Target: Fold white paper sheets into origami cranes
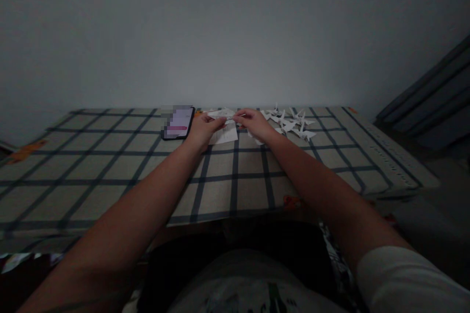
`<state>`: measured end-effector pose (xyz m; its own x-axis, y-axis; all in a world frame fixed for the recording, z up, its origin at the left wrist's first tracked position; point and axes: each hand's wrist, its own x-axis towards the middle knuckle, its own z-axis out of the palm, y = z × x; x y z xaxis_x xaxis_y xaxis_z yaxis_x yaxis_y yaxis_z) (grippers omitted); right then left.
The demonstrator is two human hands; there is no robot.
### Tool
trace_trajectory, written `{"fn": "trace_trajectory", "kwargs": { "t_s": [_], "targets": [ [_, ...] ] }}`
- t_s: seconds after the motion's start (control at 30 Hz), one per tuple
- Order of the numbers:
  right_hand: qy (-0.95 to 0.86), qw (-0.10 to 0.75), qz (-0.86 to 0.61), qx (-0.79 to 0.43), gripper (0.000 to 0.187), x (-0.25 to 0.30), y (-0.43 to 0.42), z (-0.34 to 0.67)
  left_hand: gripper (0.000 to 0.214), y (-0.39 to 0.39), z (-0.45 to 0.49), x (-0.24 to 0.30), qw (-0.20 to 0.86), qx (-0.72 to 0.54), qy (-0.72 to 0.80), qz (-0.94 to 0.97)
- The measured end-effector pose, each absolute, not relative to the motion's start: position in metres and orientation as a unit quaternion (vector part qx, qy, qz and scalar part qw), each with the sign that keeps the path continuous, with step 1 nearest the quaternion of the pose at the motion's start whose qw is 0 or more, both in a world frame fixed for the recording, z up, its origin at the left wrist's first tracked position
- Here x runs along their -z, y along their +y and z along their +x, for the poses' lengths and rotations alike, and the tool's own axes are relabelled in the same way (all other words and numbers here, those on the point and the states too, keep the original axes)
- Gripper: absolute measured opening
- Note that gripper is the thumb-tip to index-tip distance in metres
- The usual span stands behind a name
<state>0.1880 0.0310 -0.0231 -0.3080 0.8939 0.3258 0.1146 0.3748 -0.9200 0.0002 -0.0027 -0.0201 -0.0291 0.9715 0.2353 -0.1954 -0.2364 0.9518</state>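
Note:
Both hands meet above the far middle of the table, fingertips close together on a small piece of folded white paper (229,120). My left hand (203,129) pinches its left side between thumb and fingers. From the other side my right hand (254,123) grips it with closed fingertips. The fold details are too small to make out. Under the hands lies flat white paper (226,134), partly covered by my left hand. To the right of my right hand sits a group of several white paper cranes (290,122); some are partly hidden behind that hand.
A phone (178,122) with a lit screen lies left of my left hand. The table wears a checked cloth (110,166) and stands against a pale wall (235,34). Dark draped fabric (433,98) is at the far right.

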Motion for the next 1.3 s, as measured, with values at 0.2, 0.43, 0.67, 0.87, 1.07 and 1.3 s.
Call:
{"fn": "trace_trajectory", "kwargs": {
  "t_s": [0.2,0.43,0.67,0.87,1.07,1.3],
  "targets": [
    [-0.691,0.459,-0.352,-0.433,0.013,0.023,0.031,0.188,0.039,-0.001,0.001,0.021,0.496,-0.602,0.375,0.501],
    [-0.696,0.462,-0.357,-0.418,0.016,0.022,0.034,0.188,0.037,-0.004,0.002,0.018,0.479,-0.606,0.368,0.517],
    [-0.703,0.456,-0.401,-0.37,0.018,0.018,0.025,0.187,0.039,-0.009,0.003,0.014,0.444,-0.587,0.396,0.549],
    [-0.719,0.441,-0.407,-0.35,0.018,0.011,0.017,0.185,0.045,-0.008,0.003,0.015,0.419,-0.58,0.413,0.564],
    [-0.716,0.447,-0.399,-0.359,0.016,0.015,0.019,0.184,0.042,-0.006,0.003,0.017,0.42,-0.597,0.399,0.555],
    [-0.735,0.437,-0.397,-0.334,0.014,0.016,0.021,0.185,0.047,-0.004,0.001,0.02,0.415,-0.585,0.416,0.56]
  ]
}}
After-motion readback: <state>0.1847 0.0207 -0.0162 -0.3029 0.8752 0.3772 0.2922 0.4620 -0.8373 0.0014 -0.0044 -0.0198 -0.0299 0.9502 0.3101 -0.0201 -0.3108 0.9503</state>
